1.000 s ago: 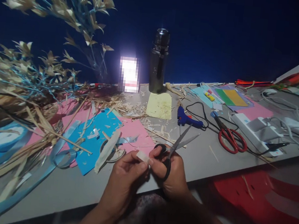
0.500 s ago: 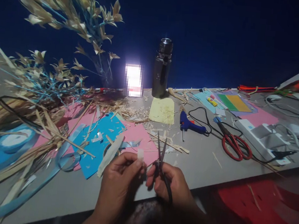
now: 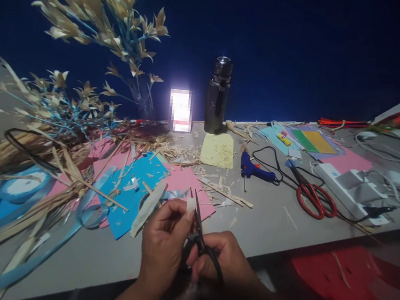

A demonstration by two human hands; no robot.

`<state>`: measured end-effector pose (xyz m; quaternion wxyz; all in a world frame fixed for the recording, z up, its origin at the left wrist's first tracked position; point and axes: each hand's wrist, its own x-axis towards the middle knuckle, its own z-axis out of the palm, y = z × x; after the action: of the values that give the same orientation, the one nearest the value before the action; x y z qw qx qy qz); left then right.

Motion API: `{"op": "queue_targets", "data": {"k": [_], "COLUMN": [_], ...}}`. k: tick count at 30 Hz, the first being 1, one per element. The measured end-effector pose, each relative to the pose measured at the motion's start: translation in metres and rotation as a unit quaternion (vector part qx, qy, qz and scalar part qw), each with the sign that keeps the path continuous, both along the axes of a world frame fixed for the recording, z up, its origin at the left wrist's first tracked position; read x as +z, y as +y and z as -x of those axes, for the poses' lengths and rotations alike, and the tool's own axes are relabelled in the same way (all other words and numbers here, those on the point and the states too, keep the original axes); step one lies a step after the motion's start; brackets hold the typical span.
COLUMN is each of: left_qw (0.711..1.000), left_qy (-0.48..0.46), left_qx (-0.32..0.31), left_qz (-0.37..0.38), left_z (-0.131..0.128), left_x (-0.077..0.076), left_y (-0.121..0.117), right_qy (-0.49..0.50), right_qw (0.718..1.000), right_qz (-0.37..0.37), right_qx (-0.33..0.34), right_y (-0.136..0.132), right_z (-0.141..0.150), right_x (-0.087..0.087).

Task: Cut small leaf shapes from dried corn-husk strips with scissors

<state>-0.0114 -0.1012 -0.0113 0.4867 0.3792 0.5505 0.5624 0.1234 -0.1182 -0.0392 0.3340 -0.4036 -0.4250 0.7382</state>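
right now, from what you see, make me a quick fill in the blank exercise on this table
The left hand pinches a pale piece; the right hand holds scissors with ____ handles.
The glue gun is ____.
The other scissors have ____ handles.
The sheet in front of the bottle is ____.

Missing words: black; blue; red; yellow.

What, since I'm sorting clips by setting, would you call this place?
Probably a craft workspace: there's a blue glue gun, a spool of blue ribbon, and black-handled scissors in the right hand.
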Motion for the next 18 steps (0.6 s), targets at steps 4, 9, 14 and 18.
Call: {"op": "queue_targets", "data": {"k": [4,9,14,18], "left_qw": [1.000,1.000,1.000,1.000], "left_qy": [0.008,0.021,0.013,-0.004], "left_qx": [0.005,-0.009,-0.013,-0.015], "left_qz": [0.001,0.006,0.002,0.013], "left_z": [-0.0024,-0.0009,-0.0003,0.0004], "left_x": [0.0025,0.0012,0.0005,0.0008], "left_y": [-0.0001,0.0008,0.0015,0.0007], "right_qy": [-0.006,-0.007,-0.010,-0.007], "right_qw": [1.000,1.000,1.000,0.999], "right_qz": [0.018,0.017,0.025,0.046], "right_qx": [0.000,-0.007,-0.006,-0.012], "right_y": [0.0014,0.0029,0.0030,0.0014], "right_z": [0.0007,0.0002,0.0003,0.0010], "right_x": [-0.0014,-0.0020,0.0003,0.0000]}}
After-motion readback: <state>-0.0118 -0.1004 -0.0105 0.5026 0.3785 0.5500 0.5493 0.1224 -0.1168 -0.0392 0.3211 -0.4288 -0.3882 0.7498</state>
